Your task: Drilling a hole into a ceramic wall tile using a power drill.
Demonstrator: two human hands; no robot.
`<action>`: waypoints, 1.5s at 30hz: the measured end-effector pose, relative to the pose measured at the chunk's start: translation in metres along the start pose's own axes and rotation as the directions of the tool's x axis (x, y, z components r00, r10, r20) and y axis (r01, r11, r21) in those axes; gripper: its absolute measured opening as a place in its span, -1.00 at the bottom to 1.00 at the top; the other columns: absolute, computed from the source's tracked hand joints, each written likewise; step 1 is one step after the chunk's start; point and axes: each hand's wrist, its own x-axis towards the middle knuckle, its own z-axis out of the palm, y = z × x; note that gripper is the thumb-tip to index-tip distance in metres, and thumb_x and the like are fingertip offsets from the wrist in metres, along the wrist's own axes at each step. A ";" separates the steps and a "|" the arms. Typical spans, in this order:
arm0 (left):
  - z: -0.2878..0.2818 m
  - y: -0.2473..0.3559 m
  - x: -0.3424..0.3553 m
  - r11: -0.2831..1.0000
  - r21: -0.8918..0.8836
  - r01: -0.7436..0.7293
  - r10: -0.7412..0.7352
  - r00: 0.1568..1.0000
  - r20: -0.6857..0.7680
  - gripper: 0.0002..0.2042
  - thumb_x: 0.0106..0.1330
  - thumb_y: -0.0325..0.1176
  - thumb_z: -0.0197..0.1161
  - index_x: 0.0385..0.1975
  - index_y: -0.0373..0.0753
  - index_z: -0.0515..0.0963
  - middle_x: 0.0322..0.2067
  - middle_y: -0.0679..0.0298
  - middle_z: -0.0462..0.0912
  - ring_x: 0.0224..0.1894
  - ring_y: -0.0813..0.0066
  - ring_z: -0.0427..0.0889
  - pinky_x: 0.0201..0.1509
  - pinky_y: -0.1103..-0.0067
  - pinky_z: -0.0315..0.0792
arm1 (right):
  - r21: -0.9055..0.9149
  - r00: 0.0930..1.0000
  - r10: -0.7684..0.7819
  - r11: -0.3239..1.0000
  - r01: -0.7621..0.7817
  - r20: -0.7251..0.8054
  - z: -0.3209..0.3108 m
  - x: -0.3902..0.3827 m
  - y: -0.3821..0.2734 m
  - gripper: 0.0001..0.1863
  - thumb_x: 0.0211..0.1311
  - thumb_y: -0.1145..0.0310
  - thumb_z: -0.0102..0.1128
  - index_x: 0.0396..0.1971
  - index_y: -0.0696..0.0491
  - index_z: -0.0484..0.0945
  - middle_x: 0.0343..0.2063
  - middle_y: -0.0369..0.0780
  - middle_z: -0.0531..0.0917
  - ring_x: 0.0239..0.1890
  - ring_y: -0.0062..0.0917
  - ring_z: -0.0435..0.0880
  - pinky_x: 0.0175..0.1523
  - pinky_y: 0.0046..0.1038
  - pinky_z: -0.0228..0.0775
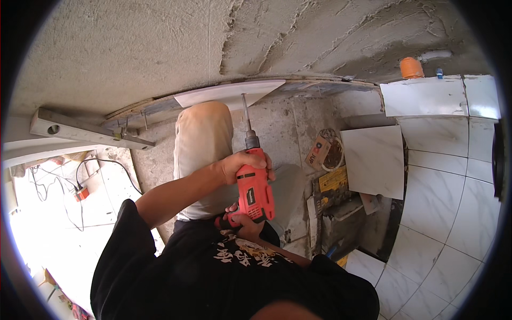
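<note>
A red power drill (pixel 255 194) with a black chuck lies along my body's midline, pointing away from me. My left hand (pixel 246 164) wraps around its front housing just behind the chuck. My right hand (pixel 246 224) grips the rear handle close to my stomach. From the chuck runs a long metal drill bit (pixel 246 112), its tip at a white tile (pixel 261 92) set low against the wall. Whether the tip is inside the tile or only touching it, I cannot tell. My bent left knee (pixel 205 125) is against or just in front of that tile and covers part of it.
A metal spirit level (pixel 90 129) lies at the left. Beyond it are a black cable (pixel 120 164) and an orange plug or socket (pixel 81 194). To the right are a loose pale tile (pixel 373 160), a small cardboard box (pixel 318 152), white-tiled surfaces (pixel 434 197) and an orange cap (pixel 411 68).
</note>
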 end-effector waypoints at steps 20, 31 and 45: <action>-0.008 -0.005 0.003 0.999 0.024 -0.035 0.035 0.999 0.020 -0.75 0.12 -0.29 0.29 -0.26 -0.28 0.58 -0.25 0.03 0.70 -0.14 0.18 0.69 0.02 0.32 0.58 | -0.039 0.999 -0.015 0.999 0.016 0.031 0.003 -0.003 -0.006 -0.64 -0.11 0.69 0.12 -0.20 0.22 0.47 -0.34 -0.14 0.59 -0.29 -0.40 0.64 -0.21 -0.37 0.58; -0.011 -0.007 0.004 1.000 -0.001 -0.012 0.012 1.000 0.026 -0.76 0.13 -0.30 0.31 -0.25 -0.27 0.58 -0.23 0.02 0.70 -0.18 0.22 0.70 -0.01 0.34 0.59 | -0.001 0.999 -0.031 1.000 0.031 0.042 0.001 -0.002 -0.004 -0.65 -0.13 0.68 0.13 -0.22 0.21 0.49 -0.37 -0.16 0.60 -0.29 -0.39 0.65 -0.20 -0.38 0.59; 0.000 -0.001 0.000 0.998 0.062 0.020 -0.013 0.993 -0.120 -0.74 0.12 -0.32 0.35 -0.23 -0.28 0.58 -0.23 0.03 0.72 -0.22 0.27 0.71 -0.03 0.38 0.60 | 0.052 0.996 0.064 0.996 -0.067 0.058 -0.005 0.003 -0.002 -0.66 -0.17 0.61 0.07 -0.25 0.22 0.47 -0.39 -0.16 0.57 -0.30 -0.37 0.62 -0.21 -0.35 0.58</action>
